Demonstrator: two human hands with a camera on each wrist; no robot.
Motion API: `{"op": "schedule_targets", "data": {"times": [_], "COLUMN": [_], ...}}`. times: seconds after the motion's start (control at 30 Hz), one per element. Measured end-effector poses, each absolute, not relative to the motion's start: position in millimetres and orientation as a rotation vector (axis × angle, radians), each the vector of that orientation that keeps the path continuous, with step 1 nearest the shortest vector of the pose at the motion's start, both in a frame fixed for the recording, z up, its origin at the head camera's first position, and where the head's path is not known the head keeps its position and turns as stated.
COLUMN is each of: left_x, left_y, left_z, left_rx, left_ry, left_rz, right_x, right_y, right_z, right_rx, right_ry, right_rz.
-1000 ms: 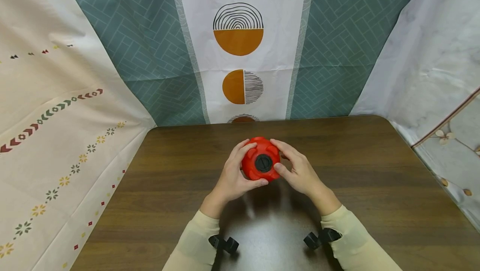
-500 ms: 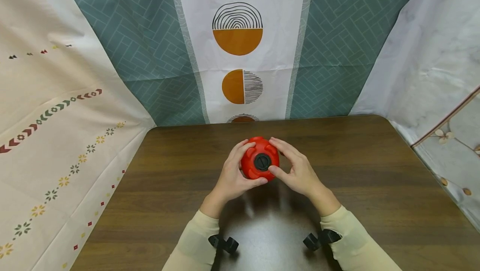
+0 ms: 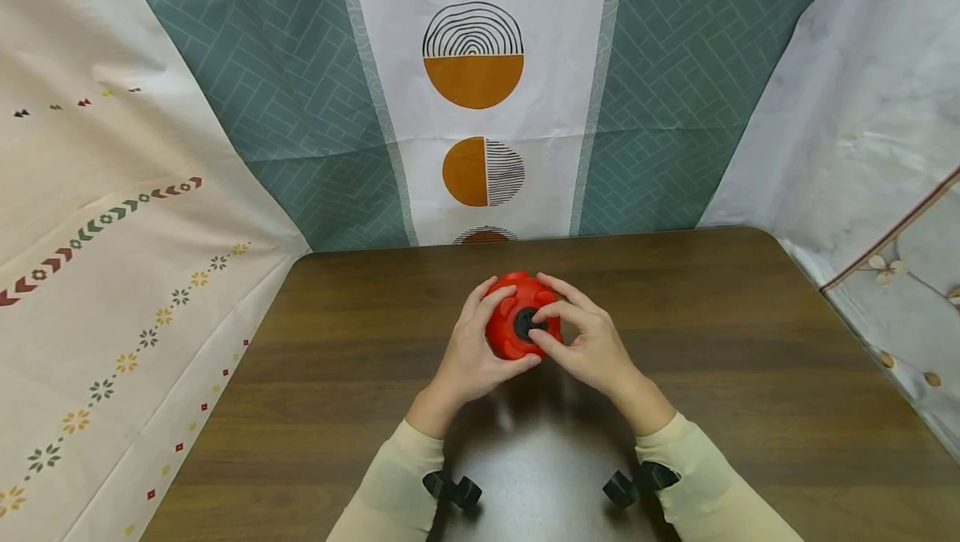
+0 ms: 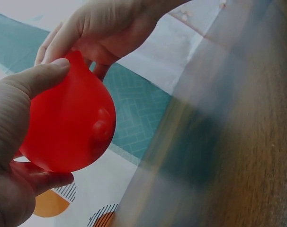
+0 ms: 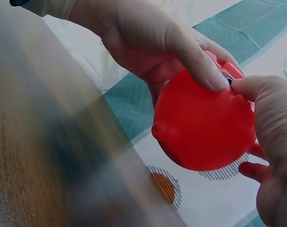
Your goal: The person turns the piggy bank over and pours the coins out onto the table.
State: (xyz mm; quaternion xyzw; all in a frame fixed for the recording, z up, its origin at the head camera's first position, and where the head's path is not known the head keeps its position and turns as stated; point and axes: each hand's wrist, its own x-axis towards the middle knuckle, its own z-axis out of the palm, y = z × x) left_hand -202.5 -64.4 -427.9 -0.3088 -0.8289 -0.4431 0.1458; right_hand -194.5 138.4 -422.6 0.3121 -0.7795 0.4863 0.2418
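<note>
A round, bumpy red ball [image 3: 507,327] with a black slotted cap [image 3: 522,326] is held over the table, the cap side toward the head camera. My left hand [image 3: 474,356] grips the ball from the left, its fingers along the far side and its thumb along the near side. With thumb and index finger, my right hand [image 3: 596,350] pinches at the cap; its other fingers lie along the ball's right side. In the right wrist view, the right thumb [image 5: 250,88] meets the cap's dark edge beside the left thumb [image 5: 207,71]. The ball's smooth side [image 4: 72,118] fills the left wrist view.
The brown wooden table [image 3: 360,342] lies below both hands. Behind it hangs a green and white patterned cloth [image 3: 315,108], with pale cloths on the left and right. Each forearm wears a black strap mount [image 3: 453,488].
My right index finger has come from the ball's far right edge onto the cap, and the thumb has shifted inward to meet it. The ball has tilted slightly; the left hand keeps its grip.
</note>
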Motion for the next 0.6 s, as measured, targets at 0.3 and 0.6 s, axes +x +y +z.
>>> {"op": "schedule_targets", "data": {"times": [0.3,0.6], "left_x": [-199.6,-199.0], "left_y": [-62.1,-60.6], "left_z": [-426.7,-430.2], "left_rx": [-0.890,-0.886], "left_ry": [-2.385,-2.381], "left_rz": [-1.253,-1.221], "right_x": [-193.8,-193.2], "right_y": [136.3,134.1], "right_z": [-424.4,-425.2], "right_rx": [0.819,0.767], "right_ry": [-2.125,-2.143], "right_rz": [1.303,1.258]}}
